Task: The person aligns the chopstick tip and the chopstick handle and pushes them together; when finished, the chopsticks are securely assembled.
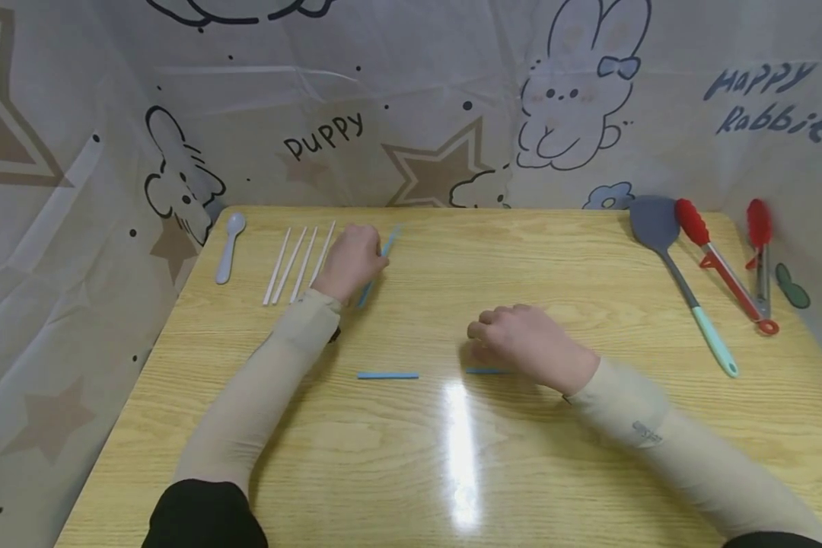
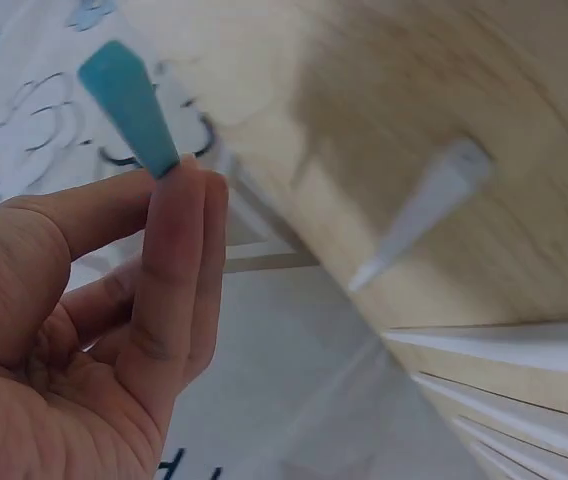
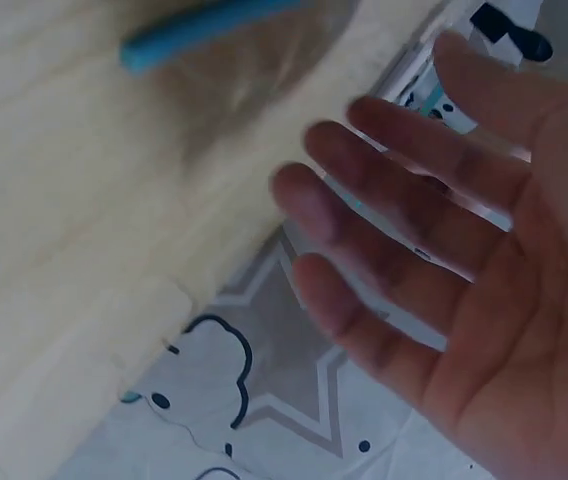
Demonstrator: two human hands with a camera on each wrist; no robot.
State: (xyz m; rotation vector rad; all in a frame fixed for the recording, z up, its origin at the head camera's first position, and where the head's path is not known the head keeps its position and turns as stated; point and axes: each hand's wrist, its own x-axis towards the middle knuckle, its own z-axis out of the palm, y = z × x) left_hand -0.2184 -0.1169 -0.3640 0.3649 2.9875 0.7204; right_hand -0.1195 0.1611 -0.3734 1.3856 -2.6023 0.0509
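Note:
In the head view my left hand (image 1: 352, 262) pinches a thin blue stick (image 1: 366, 295) between thumb and fingertips, at the far left part of the table. The left wrist view shows one end of this blue stick (image 2: 129, 105) jutting from the fingertips. Several thin white sticks (image 1: 290, 266) lie side by side just left of that hand. My right hand (image 1: 530, 342) hovers over another blue stick (image 1: 482, 371) and partly hides it; the right wrist view shows its fingers (image 3: 389, 240) spread, holding nothing. A further blue stick (image 1: 387, 375) lies crosswise between the hands, nearer the front.
A pale grey spoon (image 1: 228, 247) lies at the table's far left. At the right are a spatula (image 1: 681, 281) with a mint handle and red-tipped tongs (image 1: 733, 285). A printed cloth (image 1: 411, 91) hangs behind the wooden table (image 1: 356, 472).

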